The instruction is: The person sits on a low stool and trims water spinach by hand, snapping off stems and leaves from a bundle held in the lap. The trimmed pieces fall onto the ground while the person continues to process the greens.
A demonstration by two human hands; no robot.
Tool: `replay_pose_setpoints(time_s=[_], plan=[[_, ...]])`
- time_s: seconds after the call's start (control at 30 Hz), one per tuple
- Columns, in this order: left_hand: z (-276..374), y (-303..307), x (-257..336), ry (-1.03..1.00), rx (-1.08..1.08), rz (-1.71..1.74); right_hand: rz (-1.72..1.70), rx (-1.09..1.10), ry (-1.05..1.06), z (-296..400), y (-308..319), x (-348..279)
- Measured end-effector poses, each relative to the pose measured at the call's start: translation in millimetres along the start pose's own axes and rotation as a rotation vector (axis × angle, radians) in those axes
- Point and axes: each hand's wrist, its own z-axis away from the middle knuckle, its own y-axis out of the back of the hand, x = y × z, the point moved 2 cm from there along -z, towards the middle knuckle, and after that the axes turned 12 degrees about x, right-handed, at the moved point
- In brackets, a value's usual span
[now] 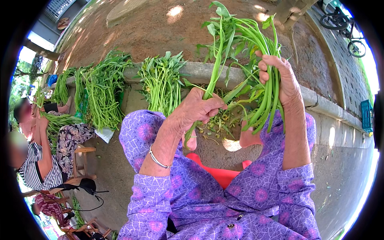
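My left hand (198, 109) is closed around a thick green stem of water spinach (216, 67), its leafy end pointing up and away from me. To the right, my right hand (282, 75) grips a larger bunch of water spinach (265, 103), whose stems hang below the fist while the upper ends curve left. The leafy tops of both lots meet and overlap above my hands. Beneath them, loose leaves and trimmings (222, 123) lie on the ground between my feet. A neat pile of water spinach (163, 82) rests against the kerb, left of my hands.
Larger heaps of water spinach (103, 90) lie further left along the concrete kerb (324, 103). At the left, a person in a striped top (39, 165) sits near a wooden stool (82, 160). A tree trunk (285, 15), bicycle (342, 27) and teal crate (366, 115) stand beyond.
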Motion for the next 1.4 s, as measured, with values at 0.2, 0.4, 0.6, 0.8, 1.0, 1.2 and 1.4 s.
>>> replay_pose_setpoints(time_s=[0.2,0.4,0.6,0.8,1.0,1.2,1.4], plan=[[-0.8,0.0,-1.2,-0.003,-0.052,-0.01,-0.008,0.017,0.021,0.0,0.5,-1.6],[0.0,-0.7,-1.3,-0.012,-0.032,-0.033,-0.025,0.017,0.028,-2.0,6.9,-5.8],[-1.7,0.2,-1.7,-0.073,0.074,-0.099,-0.066,0.01,0.039,-4.1,13.2,-9.1],[-10.5,5.4,-9.7,-0.137,0.263,-0.083,-0.096,-0.014,0.02,-3.3,12.4,-8.0],[-15.9,7.3,-14.3,-0.085,0.405,0.138,-0.128,-0.013,-0.027,-2.9,11.7,-7.7],[-21.0,14.0,-19.9,-0.142,0.506,0.253,-0.173,-0.035,-0.049,-1.9,11.7,-8.6],[-17.7,10.8,-14.5,-0.174,0.535,0.177,-0.182,-0.089,-0.083,1.8,6.9,-5.9]])
